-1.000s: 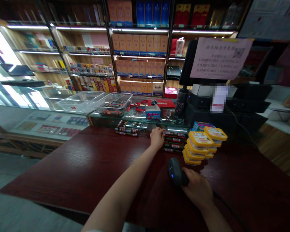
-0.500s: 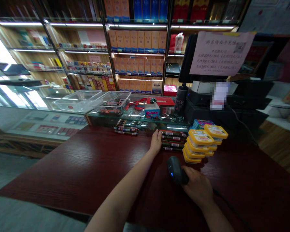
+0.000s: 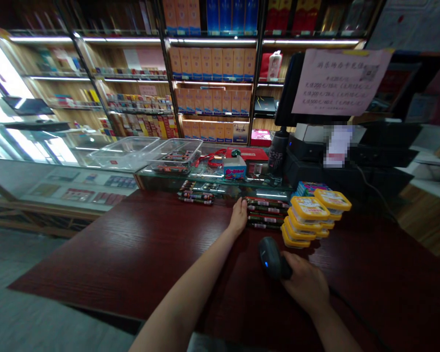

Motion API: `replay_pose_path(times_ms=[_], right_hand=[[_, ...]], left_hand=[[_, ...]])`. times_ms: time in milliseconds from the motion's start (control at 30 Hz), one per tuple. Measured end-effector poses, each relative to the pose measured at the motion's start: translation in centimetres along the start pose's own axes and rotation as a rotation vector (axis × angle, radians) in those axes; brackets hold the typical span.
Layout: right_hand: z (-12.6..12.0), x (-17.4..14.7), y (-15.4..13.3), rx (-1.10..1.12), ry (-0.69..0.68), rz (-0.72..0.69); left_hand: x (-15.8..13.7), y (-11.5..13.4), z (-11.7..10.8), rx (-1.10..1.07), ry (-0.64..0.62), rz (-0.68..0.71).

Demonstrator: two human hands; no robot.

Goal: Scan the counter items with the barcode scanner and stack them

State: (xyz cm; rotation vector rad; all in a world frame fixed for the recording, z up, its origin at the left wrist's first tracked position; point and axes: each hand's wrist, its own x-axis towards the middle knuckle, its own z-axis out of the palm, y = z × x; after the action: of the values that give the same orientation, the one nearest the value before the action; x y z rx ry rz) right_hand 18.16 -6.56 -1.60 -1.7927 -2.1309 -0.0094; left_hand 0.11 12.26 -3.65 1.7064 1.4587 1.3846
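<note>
My right hand [image 3: 308,283] is wrapped round the handle of a dark barcode scanner [image 3: 271,256] with a small blue light, held over the table's near side. A cable trails from it towards the lower right. My left hand [image 3: 238,216] reaches forward, its fingers stretched out flat against the left ends of a row of dark, slim packages [image 3: 266,218] with white labels. Just right of those packages stand stacked tubs with yellow lids [image 3: 310,209]. A smaller pile of similar slim packages [image 3: 196,197] lies to the left of my left hand.
Behind the dark red table [image 3: 132,249] runs a glass counter with clear plastic trays [image 3: 183,150] and a small blue box [image 3: 235,168]. A monitor with a pink paper sign [image 3: 339,80] stands at the right. Shelves of orange boxes [image 3: 212,63] line the back.
The whole view has shifted slightly, so everything sits a little further right. Both hands keep about the same pose, with the scanner still in my right hand.
</note>
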Motion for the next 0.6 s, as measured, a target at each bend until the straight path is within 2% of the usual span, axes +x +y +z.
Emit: replay_pose_path(times_ms=[200, 367, 500, 600], right_hand=[[0.6, -0.4, 0.4, -0.043, 0.033, -0.022], [1.1, -0.5, 0.8, -0.037, 0.052, -0.035], [1.3, -0.5, 0.9, -0.047, 0.055, -0.046], [1.3, -0.4, 0.8, -0.066, 0.056, -0.04]], left_hand=[[0.7, -1.9, -7.5, 0.332, 0.153, 0.067], [1.6, -3.3, -13.9, 0.649, 0.227, 0.0], [2.9, -4.2, -17.4, 0.867, 0.196, -0.048], [3.9, -5.0, -18.8, 0.972, 0.091, -0.067]])
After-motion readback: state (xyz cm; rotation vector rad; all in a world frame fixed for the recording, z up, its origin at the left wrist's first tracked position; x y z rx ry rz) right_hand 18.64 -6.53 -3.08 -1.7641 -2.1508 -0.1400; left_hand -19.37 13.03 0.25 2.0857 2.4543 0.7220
